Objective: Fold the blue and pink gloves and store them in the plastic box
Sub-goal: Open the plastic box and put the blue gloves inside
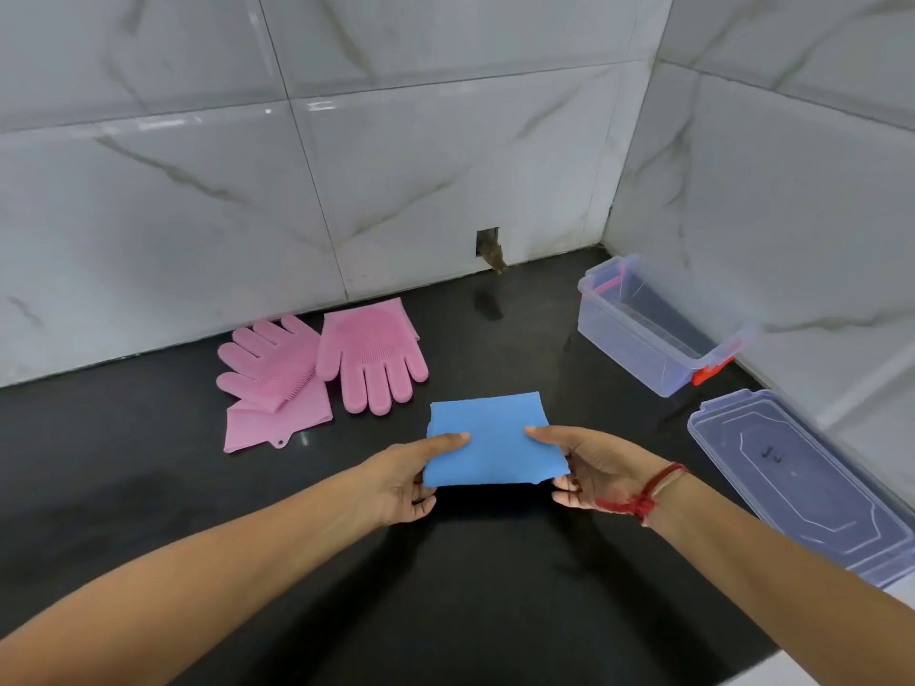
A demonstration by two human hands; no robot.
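Left hand (pixel 411 480), right hand (pixel 589 475) pinch folded blue gloves (pixel 490 443); fingers (pixel 564 498) mostly hidden beneath; lid (pixel 802 482) cropped right.

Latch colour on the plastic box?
Orange-red latch on the near end of the clear plastic box; head view shows it.

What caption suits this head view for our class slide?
Left hand and right hand pinch the folded blue gloves over the counter; pink gloves lie behind, plastic box open, lid beside it.

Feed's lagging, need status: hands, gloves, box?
Left hand and right hand both pinch the folded blue gloves. Pink gloves unfolded on the counter. Box open, lid beside it, nothing in the way.
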